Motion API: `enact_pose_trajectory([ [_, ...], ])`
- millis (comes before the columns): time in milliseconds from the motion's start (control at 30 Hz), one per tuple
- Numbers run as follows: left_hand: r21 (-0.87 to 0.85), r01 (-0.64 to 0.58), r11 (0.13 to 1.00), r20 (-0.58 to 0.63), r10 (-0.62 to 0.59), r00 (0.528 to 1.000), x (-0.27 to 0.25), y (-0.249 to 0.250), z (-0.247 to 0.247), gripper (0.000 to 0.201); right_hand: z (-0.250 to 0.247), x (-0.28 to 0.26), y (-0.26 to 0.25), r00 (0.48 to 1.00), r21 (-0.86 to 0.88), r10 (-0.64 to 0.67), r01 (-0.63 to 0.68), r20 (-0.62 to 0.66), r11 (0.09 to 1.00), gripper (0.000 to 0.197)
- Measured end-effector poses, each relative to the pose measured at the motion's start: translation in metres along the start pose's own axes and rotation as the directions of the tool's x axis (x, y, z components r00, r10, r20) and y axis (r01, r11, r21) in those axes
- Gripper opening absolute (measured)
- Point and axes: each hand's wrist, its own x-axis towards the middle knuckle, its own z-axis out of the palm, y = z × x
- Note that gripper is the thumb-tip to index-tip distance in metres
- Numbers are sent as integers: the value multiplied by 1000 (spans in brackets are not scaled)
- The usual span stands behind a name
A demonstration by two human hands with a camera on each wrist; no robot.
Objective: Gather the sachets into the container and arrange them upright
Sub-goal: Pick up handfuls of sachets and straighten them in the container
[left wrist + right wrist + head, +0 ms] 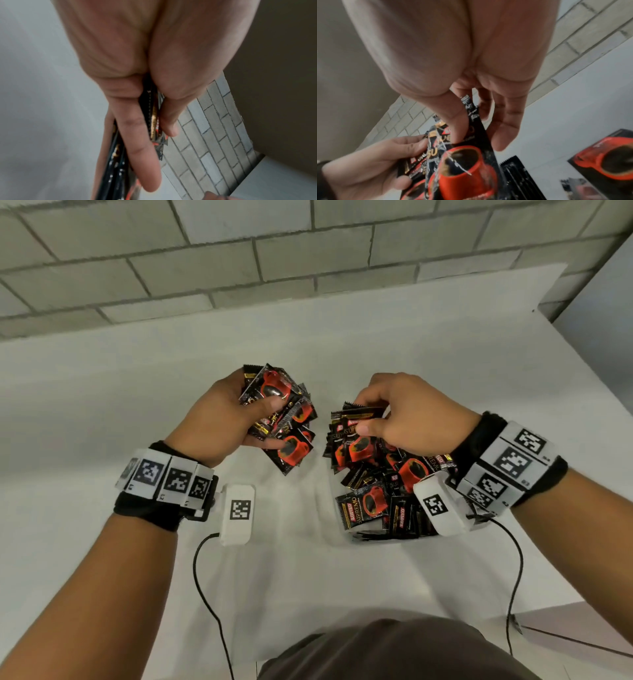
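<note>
1. Nearest the person, a dark garment point(394, 652) fills the lower edge of the head view, and two black cables point(205, 594) trail from the wrist units over the white tabletop point(102, 405).
2. Both wrists carry bands of black-and-white marker tags point(168, 477), with a white tagged box hanging beside each.
3. Right of centre, a pile of black sachets point(373, 481) printed with red cups sits heaped together; some stand on edge, others lie tilted. The container's walls cannot be made out clearly.
4. The right hand point(407, 416) is over the far part of that pile, its fingers point(505, 129) and thumb pinching a few sachets point(356, 419) by their top edges.
5. The left hand point(219, 419) is raised above the tabletop, just left of the pile and apart from it, its fingers point(142, 155) and thumb curled round a fanned bundle of sachets point(284, 409), clamping them edge-on.
6. Beyond the tabletop's far edge rises a grey block wall point(239, 251).
</note>
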Motion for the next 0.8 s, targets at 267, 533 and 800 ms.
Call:
enact_pose_trajectory([
  [267,103,17,994,-1,-17,1000,-1,-8,-4,35,33,2,3,997,-150,26,-14,76,989,24],
  [533,96,44,994,-5,-44,999,-3,-17,-1,35,56,10,7,998,-208,-20,33,66,978,28],
  [800,59,65,996,5,-65,998,-6,-23,1,35,53,13,11,992,-315,-6,46,126,948,35],
])
